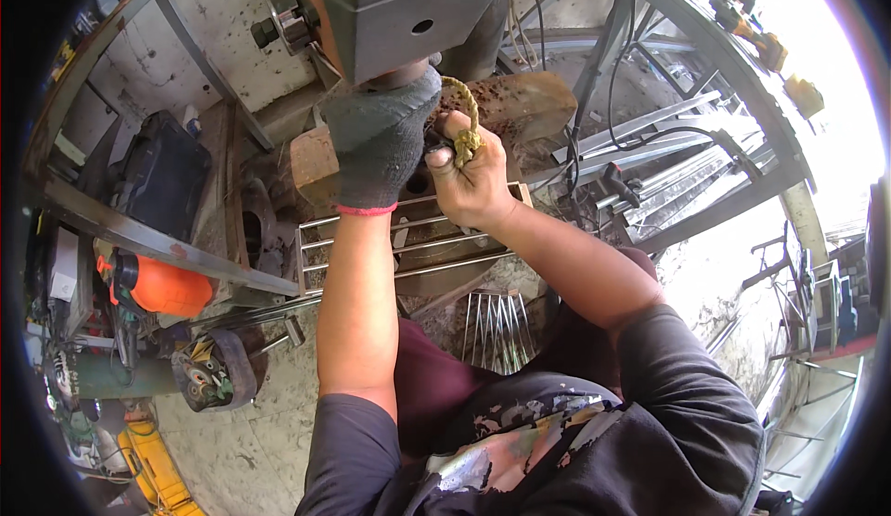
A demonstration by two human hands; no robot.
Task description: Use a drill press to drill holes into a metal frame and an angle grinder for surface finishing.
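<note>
My left hand [385,131], in a dark knit glove with a red cuff, is closed around the chuck end just under a grey drill press head [422,19]; the glove hides most of the chuck. A short metal spindle [401,77] shows above it. Close beside the glove, my bare right hand [478,177] is pinched, thumb against fingers, around a small dark piece I cannot make out. A knotted yellow rope [471,117] loops from behind the glove and lies over those fingers. Below and behind both hands is a rusty, chip-strewn wooden block [529,103].
A metal-rod frame [445,265] lies below my hands. Steel stands flank me, with an orange sprayer [167,284] and black case [162,177] to the left. Metal lengths [687,182] and cables lie right. A tool-filled container [215,370] sits at lower left.
</note>
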